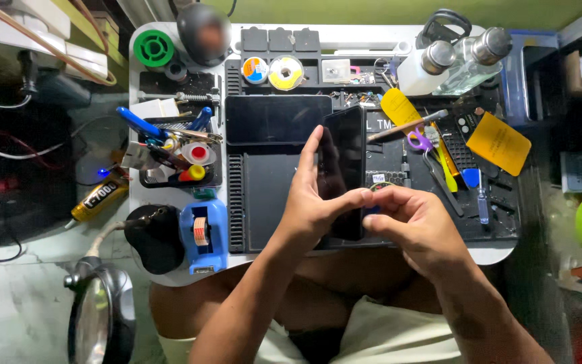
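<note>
My left hand [310,202] holds a black smartphone [346,158] upright on its long edge above the black work mat [264,195], fingers behind it and thumb across the front. Beside it, my right hand [412,226] is pinched at the phone's right edge, fingertips touching near the left thumb; whether they hold anything small I cannot tell. A second dark phone or screen [274,118] lies flat on the mat just beyond.
Blue tape dispenser [202,232] and a tool holder [176,152] stand at left. Yellow pry cards [498,143], tweezers and screwdrivers [439,168] lie at right. Bottles [432,67] sit at the back. A glue tube [99,199] and a magnifier lamp [99,313] are off the table's left.
</note>
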